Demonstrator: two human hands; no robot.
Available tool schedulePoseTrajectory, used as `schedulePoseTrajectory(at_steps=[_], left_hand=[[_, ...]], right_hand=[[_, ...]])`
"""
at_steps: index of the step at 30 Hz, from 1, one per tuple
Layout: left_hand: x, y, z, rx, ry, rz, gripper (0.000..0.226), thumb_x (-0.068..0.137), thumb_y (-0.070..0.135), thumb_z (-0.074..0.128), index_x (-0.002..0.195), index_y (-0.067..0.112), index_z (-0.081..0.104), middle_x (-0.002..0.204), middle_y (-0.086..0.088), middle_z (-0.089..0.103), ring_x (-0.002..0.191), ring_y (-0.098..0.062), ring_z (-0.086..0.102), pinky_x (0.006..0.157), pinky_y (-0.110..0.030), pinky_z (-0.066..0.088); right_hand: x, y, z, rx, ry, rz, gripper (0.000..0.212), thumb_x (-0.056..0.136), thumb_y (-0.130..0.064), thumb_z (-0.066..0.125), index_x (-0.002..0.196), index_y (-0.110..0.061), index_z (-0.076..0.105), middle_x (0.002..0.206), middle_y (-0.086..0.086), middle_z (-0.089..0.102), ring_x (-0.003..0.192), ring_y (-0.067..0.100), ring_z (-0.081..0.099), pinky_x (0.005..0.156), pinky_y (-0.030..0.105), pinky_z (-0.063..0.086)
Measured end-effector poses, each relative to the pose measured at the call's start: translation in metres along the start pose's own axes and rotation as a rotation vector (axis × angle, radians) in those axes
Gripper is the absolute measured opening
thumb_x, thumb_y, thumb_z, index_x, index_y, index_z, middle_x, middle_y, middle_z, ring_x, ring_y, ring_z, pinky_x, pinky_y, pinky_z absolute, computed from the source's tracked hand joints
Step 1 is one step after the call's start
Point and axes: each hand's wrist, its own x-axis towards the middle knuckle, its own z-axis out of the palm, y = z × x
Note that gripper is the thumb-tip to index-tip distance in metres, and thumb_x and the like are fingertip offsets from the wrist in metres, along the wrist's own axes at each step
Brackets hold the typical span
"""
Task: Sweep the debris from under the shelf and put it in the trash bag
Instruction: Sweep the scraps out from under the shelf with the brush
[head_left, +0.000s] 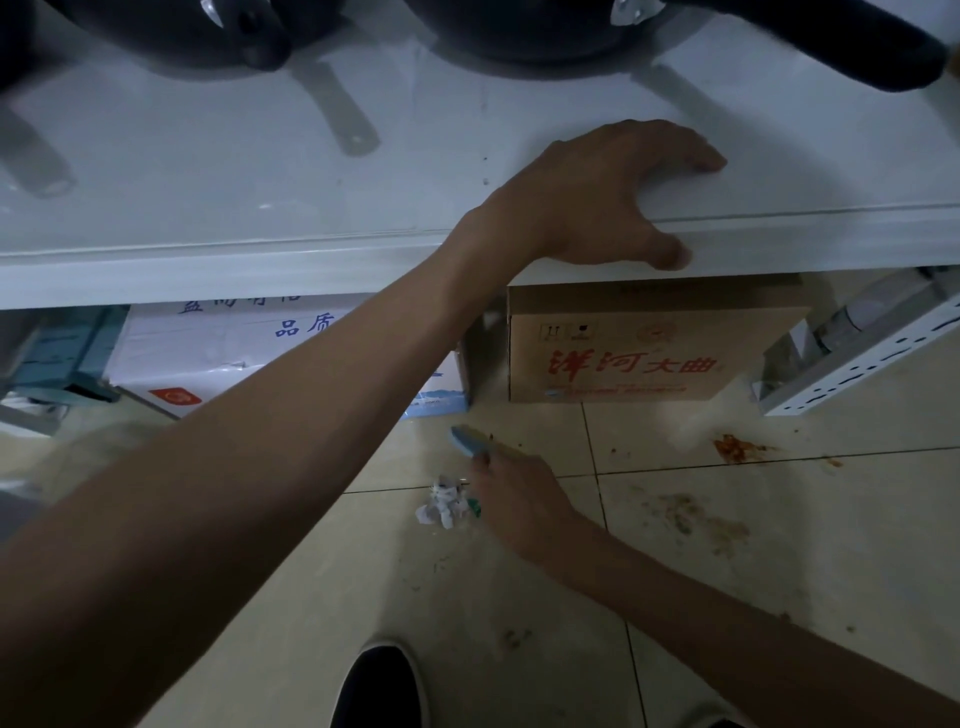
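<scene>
My left hand (602, 192) rests flat on the front edge of the white shelf (208, 208), fingers spread, thumb hooked over the lip. Low on the tiled floor, my right hand (519, 499) grips a small brush with a blue head (466, 439), its bristles pointing toward the gap under the shelf. A crumpled white paper wad with a green scrap (445, 505) lies on the tile just left of my right hand. No trash bag is in view.
Under the shelf stand a white carton (223, 353) and a brown cardboard box with red characters (644, 353). A white perforated rack (857, 358) leans at the right. Reddish stains (732, 448) mark the floor. Dark pans (519, 31) sit on the shelf. My shoe (379, 686) is below.
</scene>
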Motion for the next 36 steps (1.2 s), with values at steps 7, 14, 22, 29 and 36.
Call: schedulePoseTrajectory(at_steps=[7,14,22,29,36], left_hand=[[0.0,0.0,-0.001,-0.007,0.004,0.001,0.077,0.075,0.06,0.068,0.145,0.039,0.041,0.152,0.017,0.036,0.136,-0.008,0.036,0.103,-0.027,0.031],[0.0,-0.001,0.001,-0.009,0.006,0.001,0.078,0.075,0.062,0.067,0.145,0.039,0.04,0.153,0.016,0.036,0.136,-0.009,0.036,0.104,-0.026,0.029],[-0.001,-0.001,0.001,-0.018,0.008,-0.001,0.078,0.074,0.063,0.067,0.144,0.041,0.041,0.151,0.018,0.037,0.132,-0.007,0.038,0.1,-0.024,0.032],[-0.002,0.0,0.001,-0.03,0.003,-0.007,0.08,0.073,0.062,0.067,0.145,0.039,0.04,0.15,0.016,0.038,0.133,-0.008,0.038,0.1,-0.025,0.032],[-0.001,0.0,0.0,-0.028,0.004,-0.007,0.079,0.074,0.06,0.069,0.145,0.039,0.04,0.152,0.017,0.036,0.135,-0.008,0.036,0.097,-0.023,0.028]], right_hand=[[0.022,0.028,0.009,-0.067,-0.017,0.082,0.012,0.071,-0.011,0.075,0.082,-0.008,0.071,0.079,0.008,0.073,0.07,0.016,0.07,0.057,0.024,0.051],[-0.017,-0.044,0.045,-0.175,0.026,-0.017,0.029,0.031,-0.024,0.085,0.042,-0.01,0.062,0.038,-0.006,0.049,0.029,0.005,0.046,0.035,0.011,0.033],[-0.025,-0.03,0.022,-0.055,0.125,0.063,0.036,0.034,-0.027,0.086,0.062,-0.011,0.072,0.044,0.001,0.057,0.029,0.009,0.049,0.033,0.015,0.036],[-0.032,0.044,0.013,-0.056,0.136,0.388,0.046,0.006,-0.006,0.086,0.031,-0.013,0.048,0.026,0.001,0.043,0.019,0.012,0.042,0.03,0.011,0.033],[-0.034,-0.012,0.019,0.014,-0.13,0.31,0.02,0.064,-0.013,0.081,0.074,0.002,0.072,0.072,0.016,0.07,0.064,0.023,0.071,0.052,0.027,0.054]])
